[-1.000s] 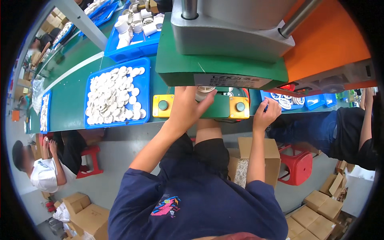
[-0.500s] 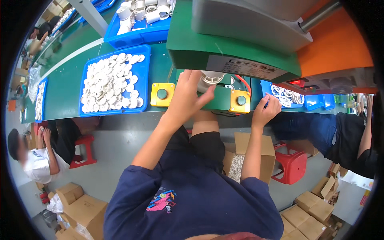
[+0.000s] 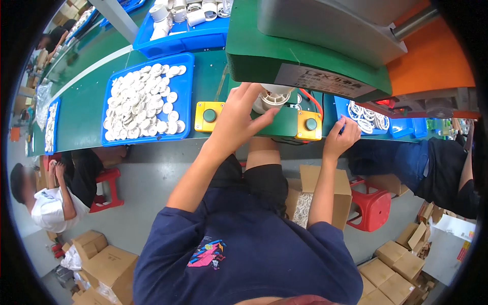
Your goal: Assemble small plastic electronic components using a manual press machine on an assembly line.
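Observation:
Under the press head [image 3: 310, 76], a white round plastic fitting [image 3: 277, 99] with a ribbed ring shows at the front. My left hand [image 3: 239, 114] is cupped round its left side, the thumb lying along the lower rim; the fingertips are partly hidden. To the right, my right hand [image 3: 343, 136] is at the front edge of a blue tray [image 3: 378, 131] of white rings [image 3: 367, 118]. Its fingers are curled and pinched together, and what they hold, if anything, cannot be made out.
Yellow button boxes with green buttons flank the press, one left [image 3: 207, 117] and one right [image 3: 309, 125]. A blue tray [image 3: 190, 96] of white discs lies further left. Behind stands a blue bin [image 3: 178, 47] of white pipe pieces. An open carton [image 3: 335, 203] sits below my right arm.
The view has shifted slightly, so the bench and press appear a little further right. Both hands keep nearly the same pose and place.

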`<state>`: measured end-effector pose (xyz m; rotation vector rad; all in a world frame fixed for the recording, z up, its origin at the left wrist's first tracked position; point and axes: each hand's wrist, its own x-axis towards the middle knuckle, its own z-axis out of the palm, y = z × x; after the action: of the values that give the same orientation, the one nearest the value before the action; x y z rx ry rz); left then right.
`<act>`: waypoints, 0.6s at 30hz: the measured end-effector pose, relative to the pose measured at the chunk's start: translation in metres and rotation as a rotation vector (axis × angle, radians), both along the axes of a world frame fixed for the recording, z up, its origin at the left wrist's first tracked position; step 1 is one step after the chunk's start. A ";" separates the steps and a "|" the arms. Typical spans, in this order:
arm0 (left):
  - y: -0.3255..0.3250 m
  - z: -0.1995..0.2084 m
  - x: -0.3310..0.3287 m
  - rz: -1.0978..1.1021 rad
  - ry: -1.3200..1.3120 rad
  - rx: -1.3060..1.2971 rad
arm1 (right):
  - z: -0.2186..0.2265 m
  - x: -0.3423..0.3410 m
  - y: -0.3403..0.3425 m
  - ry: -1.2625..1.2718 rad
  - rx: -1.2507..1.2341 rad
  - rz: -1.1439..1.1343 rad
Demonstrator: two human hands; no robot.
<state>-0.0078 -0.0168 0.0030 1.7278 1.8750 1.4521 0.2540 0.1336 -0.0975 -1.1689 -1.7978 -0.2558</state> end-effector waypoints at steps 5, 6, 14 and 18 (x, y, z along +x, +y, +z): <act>0.001 -0.007 -0.005 0.016 -0.037 0.030 | -0.001 0.000 -0.001 -0.007 -0.007 -0.005; 0.001 -0.008 -0.007 0.022 -0.056 0.039 | -0.001 0.000 -0.001 -0.006 -0.001 -0.008; 0.007 -0.009 -0.003 0.014 0.045 0.073 | -0.002 0.000 0.001 -0.002 0.006 -0.013; 0.011 -0.018 -0.004 0.020 -0.008 0.064 | -0.002 -0.001 0.002 0.000 0.001 -0.011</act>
<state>-0.0119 -0.0055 -0.0155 1.7331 1.8668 1.5398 0.2527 0.1356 -0.0994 -1.1785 -1.7916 -0.2630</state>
